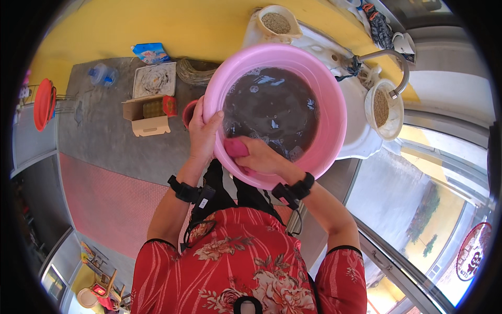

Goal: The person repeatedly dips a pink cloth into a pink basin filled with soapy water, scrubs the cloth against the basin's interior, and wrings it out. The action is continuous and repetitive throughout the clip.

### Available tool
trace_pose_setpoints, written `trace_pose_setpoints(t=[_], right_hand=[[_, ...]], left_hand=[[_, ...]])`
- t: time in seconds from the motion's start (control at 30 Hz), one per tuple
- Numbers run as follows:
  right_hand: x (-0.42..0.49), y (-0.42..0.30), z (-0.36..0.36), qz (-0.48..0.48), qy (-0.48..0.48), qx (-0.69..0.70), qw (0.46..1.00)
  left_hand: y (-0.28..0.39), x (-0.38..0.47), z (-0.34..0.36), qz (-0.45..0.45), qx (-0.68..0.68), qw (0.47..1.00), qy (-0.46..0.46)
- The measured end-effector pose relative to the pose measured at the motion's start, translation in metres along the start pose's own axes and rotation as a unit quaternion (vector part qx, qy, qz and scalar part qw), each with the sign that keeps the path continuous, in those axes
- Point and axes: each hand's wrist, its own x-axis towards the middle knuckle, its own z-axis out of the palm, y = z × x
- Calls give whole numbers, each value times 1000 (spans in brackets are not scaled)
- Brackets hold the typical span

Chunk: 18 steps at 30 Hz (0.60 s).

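Note:
A large pink plastic basin with murky grey water and some suds rests on a white sink. My left hand grips the basin's left rim, thumb on the inside. Just inside the near left wall, my right hand holds a bunched dark pink cloth against the basin. The underside of the cloth is hidden by my fingers. A curved metal faucet stands to the right of the basin, with dark cloth tied at its base.
Bowls of grain-like material stand behind the basin and under the faucet. To the left are an open cardboard box, a square tray, a blue packet, a clear bottle and a red container. A glazed metal frame is at right.

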Motion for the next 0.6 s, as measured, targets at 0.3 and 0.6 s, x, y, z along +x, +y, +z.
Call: trace_pose_setpoints(t=[0.3, 0.6], right_hand=[[-10, 0, -7, 77, -48, -73, 993], [-16, -6, -10, 95, -86, -123, 984]], left_hand=[[1, 2, 0, 5, 5, 1000, -7], [1, 4, 0, 8, 6, 1000, -6]])
